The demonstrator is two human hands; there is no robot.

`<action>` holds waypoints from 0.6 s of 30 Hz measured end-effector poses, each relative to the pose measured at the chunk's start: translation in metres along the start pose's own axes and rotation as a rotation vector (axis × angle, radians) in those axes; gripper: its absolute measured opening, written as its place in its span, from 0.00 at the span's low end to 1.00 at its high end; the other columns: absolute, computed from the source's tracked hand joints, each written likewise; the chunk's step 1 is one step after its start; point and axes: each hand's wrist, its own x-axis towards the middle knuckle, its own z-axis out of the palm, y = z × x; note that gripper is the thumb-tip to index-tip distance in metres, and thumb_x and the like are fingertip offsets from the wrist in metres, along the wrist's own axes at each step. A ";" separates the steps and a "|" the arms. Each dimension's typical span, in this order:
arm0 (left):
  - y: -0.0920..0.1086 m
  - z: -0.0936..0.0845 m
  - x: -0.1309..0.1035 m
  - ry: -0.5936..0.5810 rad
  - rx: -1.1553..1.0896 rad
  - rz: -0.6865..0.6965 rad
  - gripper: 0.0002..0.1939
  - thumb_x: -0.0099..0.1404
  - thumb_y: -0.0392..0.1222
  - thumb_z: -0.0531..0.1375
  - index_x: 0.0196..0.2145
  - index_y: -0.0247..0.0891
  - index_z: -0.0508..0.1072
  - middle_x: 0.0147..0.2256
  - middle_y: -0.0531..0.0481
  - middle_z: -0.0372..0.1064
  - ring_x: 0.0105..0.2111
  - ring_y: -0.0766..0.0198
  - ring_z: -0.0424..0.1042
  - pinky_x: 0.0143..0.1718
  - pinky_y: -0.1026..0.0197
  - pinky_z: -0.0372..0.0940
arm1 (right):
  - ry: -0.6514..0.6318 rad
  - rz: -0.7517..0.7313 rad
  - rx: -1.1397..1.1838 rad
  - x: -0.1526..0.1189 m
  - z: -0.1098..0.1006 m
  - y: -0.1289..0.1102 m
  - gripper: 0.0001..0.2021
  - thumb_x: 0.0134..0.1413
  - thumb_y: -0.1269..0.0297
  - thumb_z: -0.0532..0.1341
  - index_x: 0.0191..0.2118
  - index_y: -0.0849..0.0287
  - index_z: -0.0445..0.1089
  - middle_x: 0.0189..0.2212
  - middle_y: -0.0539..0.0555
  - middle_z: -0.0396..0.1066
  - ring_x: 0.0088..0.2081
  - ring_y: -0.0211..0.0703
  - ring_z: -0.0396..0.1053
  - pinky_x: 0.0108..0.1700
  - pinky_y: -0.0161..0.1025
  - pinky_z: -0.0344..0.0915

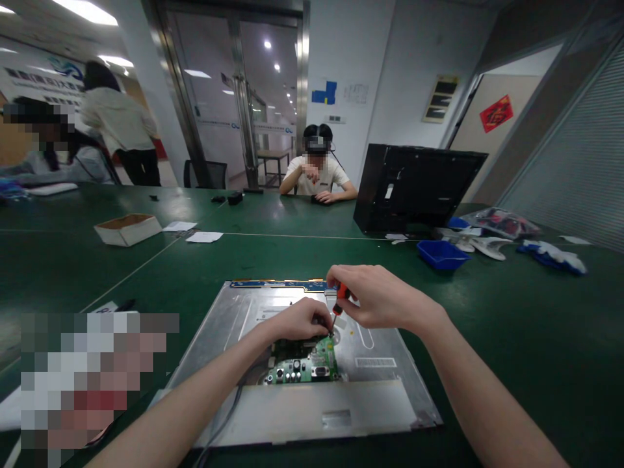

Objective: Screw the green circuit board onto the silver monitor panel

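Note:
A metal display panel [385, 390] lies flat on the green table, with a green circuit board [305, 367] on its middle. My right hand [375, 292] is closed around a red and black screwdriver [341, 299], its shaft pointing down at the board's upper right corner. Beside that tip, my left hand [305, 318] has its fingers bent together at the board's top edge; whatever they pinch is too small to make out. A dark cable [229, 416] runs from the board's left side toward the near edge. Along the panel's far edge sits a narrow blue strip board [277, 284].
Beyond the panel stand a black monitor [414, 188], a blue tray [442, 255] and a white open box [127, 231]. Gloves [550, 255] lie at the right. A person [319, 172] sits across the table; two more are at the left. A blurred patch covers the near left.

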 end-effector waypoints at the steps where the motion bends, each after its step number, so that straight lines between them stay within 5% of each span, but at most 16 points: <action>1: 0.000 0.000 0.000 -0.002 0.004 -0.003 0.07 0.54 0.29 0.61 0.31 0.35 0.77 0.29 0.52 0.73 0.31 0.66 0.70 0.34 0.68 0.61 | 0.000 0.001 -0.011 0.001 0.001 0.000 0.10 0.52 0.67 0.56 0.42 0.55 0.62 0.34 0.50 0.71 0.33 0.38 0.67 0.29 0.35 0.51; 7: 0.002 0.000 0.001 -0.017 -0.003 0.003 0.07 0.55 0.30 0.60 0.31 0.34 0.77 0.31 0.51 0.73 0.32 0.65 0.70 0.35 0.68 0.61 | 0.024 0.034 -0.141 0.004 0.005 0.000 0.08 0.55 0.58 0.57 0.37 0.55 0.64 0.30 0.51 0.72 0.30 0.40 0.66 0.27 0.36 0.46; 14: 0.000 0.000 0.001 -0.012 -0.013 0.005 0.08 0.54 0.29 0.60 0.32 0.35 0.77 0.30 0.53 0.73 0.31 0.66 0.69 0.34 0.68 0.61 | -0.015 -0.035 -0.006 -0.001 -0.001 -0.004 0.09 0.51 0.69 0.57 0.39 0.56 0.62 0.34 0.50 0.71 0.32 0.38 0.66 0.29 0.35 0.50; 18: 0.002 -0.001 0.001 -0.029 -0.012 -0.010 0.08 0.55 0.30 0.59 0.32 0.35 0.77 0.29 0.52 0.73 0.30 0.66 0.69 0.33 0.68 0.61 | 0.013 0.023 -0.122 0.003 0.001 -0.006 0.06 0.55 0.63 0.56 0.39 0.55 0.62 0.31 0.50 0.71 0.29 0.39 0.66 0.26 0.36 0.46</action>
